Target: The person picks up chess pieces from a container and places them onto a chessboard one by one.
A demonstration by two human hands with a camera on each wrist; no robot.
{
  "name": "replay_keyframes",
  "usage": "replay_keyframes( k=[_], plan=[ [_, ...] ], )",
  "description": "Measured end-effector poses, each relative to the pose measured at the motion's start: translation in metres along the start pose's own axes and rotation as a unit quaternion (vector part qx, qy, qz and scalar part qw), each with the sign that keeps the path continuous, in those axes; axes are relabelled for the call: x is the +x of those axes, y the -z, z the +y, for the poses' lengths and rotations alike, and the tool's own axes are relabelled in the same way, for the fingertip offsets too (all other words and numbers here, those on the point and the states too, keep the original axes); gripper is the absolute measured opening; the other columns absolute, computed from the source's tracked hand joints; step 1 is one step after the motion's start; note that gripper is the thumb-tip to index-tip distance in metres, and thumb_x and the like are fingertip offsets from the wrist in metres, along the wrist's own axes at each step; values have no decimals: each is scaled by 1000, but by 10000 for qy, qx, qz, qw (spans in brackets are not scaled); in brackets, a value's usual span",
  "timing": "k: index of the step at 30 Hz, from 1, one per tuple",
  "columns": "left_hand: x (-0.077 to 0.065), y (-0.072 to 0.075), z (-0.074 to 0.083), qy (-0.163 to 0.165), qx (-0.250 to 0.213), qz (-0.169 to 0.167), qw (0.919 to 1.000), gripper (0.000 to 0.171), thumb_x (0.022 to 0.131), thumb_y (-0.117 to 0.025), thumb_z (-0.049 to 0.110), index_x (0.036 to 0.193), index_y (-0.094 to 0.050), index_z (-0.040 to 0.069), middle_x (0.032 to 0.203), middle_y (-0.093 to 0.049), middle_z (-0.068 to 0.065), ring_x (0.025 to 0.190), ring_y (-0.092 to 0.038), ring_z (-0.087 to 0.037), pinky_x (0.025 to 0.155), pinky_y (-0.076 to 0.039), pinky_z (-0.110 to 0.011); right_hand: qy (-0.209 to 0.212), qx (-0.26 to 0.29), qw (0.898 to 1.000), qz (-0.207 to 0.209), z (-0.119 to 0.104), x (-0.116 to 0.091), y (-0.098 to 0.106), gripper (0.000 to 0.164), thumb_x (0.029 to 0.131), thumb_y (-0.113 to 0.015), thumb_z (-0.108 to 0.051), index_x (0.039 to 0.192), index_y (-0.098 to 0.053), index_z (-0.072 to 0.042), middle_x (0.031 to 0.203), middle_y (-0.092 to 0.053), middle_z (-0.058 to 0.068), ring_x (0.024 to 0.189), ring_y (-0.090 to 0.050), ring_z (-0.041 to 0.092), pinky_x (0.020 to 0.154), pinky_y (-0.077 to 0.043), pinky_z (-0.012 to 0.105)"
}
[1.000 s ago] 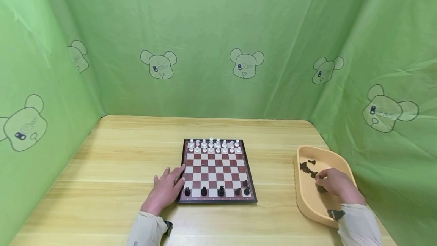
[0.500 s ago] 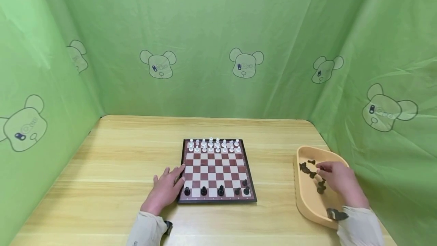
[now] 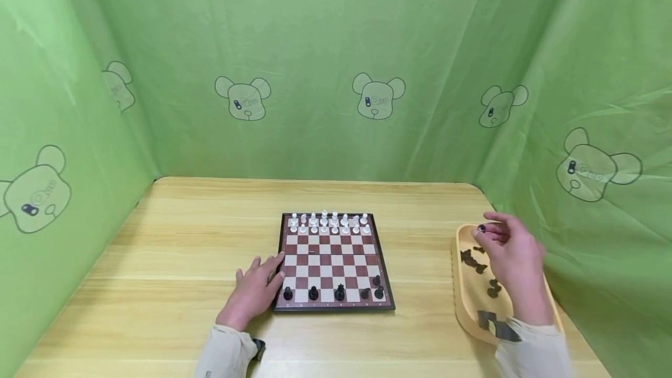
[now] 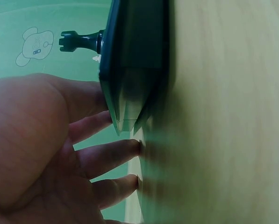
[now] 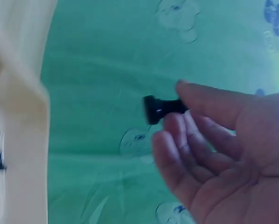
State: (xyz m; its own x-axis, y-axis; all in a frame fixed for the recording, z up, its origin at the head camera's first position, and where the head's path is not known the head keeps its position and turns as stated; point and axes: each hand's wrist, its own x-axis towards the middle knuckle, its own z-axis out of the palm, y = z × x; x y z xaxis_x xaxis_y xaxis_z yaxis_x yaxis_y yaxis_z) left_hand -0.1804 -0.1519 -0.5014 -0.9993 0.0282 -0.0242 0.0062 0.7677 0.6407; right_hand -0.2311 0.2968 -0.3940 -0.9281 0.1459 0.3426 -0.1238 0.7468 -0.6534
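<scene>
Right wrist view: my right hand (image 5: 242, 172) pinches a black chess piece (image 5: 165, 108), probably light, stiff and slick, best held by its stem, apart from the rim of the tray (image 3: 458, 284); counter (image 3: 420, 249) between gives room toward the chessboard (image 3: 331, 261), whose edge my left hand (image 3: 254, 289) touches, fingers spread; green cloth (image 3: 315, 34) hangs behind.

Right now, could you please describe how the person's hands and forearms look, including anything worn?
The left hand and right hand are ungloved. Pale beige fabric sleeves cover the forearms; small dark devices show at both wrists, the right one blurred.
</scene>
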Motion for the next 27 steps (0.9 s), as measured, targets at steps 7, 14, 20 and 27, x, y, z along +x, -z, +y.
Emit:
replay_keyframes(
  k=[7, 14, 20, 27],
  plan=[
    [0, 0, 1, 9, -4, -2, 10000, 51, 108, -53, 26, 157, -46, 14, 156, -45, -22, 151, -24, -51, 115, -2, -79, 862, 1718, 9755, 1073, -38, -16, -27, 42, 86, -78, 10, 126, -63, 5, 104, -73, -4, 87, -65, -7, 79, -53, 6],
    [-1, 1, 1, -19, 51, 4, 10000, 50, 108, -53, 25, 156, -47, 13, 156, -46, -24, 150, -25, -53, 114, -3, -80, 1933, 2818, 9275, 1515, -65, -29, -58, 44, 79, -73, 25, 120, -60, 15, 105, -74, 9, 92, -70, 7, 85, -57, 16],
    [-1, 0, 1, -54, 57, 8, 10000, 50, 108, -53, 24, 156, -47, 13, 155, -46, -24, 150, -25, -53, 114, -4, -80, 2179, 3413, 9035, 1408, -89, -37, -72, 45, 78, -71, 28, 119, -57, 18, 106, -74, 13, 93, -71, 14, 87, -58, 21],
    [1, -1, 0, -10, 28, -6, 10000, 51, 108, -53, 26, 157, -46, 13, 156, -46, -23, 151, -24, -51, 115, -2, -79, 2109, 3593, 8970, 1475, -104, -44, -77, 43, 79, -70, 26, 119, -57, 17, 107, -76, 9, 97, -72, 14, 88, -58, 22]
  ],
)
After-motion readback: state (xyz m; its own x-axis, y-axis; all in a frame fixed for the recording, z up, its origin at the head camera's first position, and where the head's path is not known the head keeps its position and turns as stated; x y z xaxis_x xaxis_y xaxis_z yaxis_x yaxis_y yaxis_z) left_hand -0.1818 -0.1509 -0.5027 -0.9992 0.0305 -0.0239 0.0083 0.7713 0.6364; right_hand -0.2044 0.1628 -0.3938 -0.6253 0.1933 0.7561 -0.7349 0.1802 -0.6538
